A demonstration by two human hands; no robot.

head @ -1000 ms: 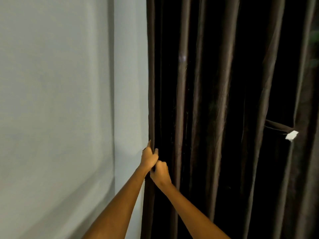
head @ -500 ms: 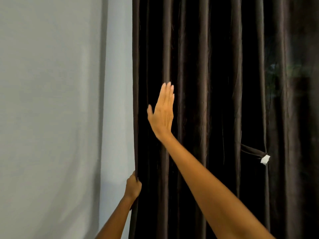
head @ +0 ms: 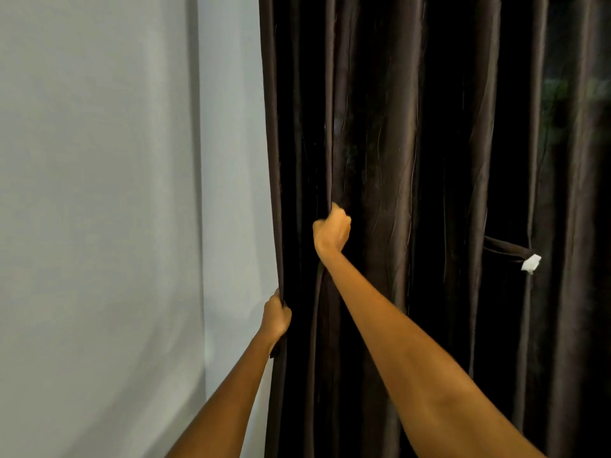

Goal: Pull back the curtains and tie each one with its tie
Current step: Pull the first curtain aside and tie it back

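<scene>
The right hand [head: 331, 233], flat and raised half a second earlier, had closed its fingers on a fold of the dark curtain [head: 390, 160]. The left hand [head: 276, 317] gripped the curtain's edge beside the wall [head: 99, 193], lower down. The tie [head: 506, 251], with its white tag [head: 531, 262], hung among folds well right.

1. Pale grey wall [head: 99, 193], plain and matte, filling the left part of the view from top to bottom.
2. Vertical corner line [head: 195, 127] down that wall, with a narrow darker band of shade just beside it.
3. Narrower wall strip [head: 231, 127] right of the line, slightly lighter and bluer than the broad face.
4. Soft diagonal shadow [head: 139, 375] across the lower left of the wall, brighter towards the bottom.
5. Greenish patch [head: 558, 90] in a dark gap at upper right, too blurred to identify.
</scene>
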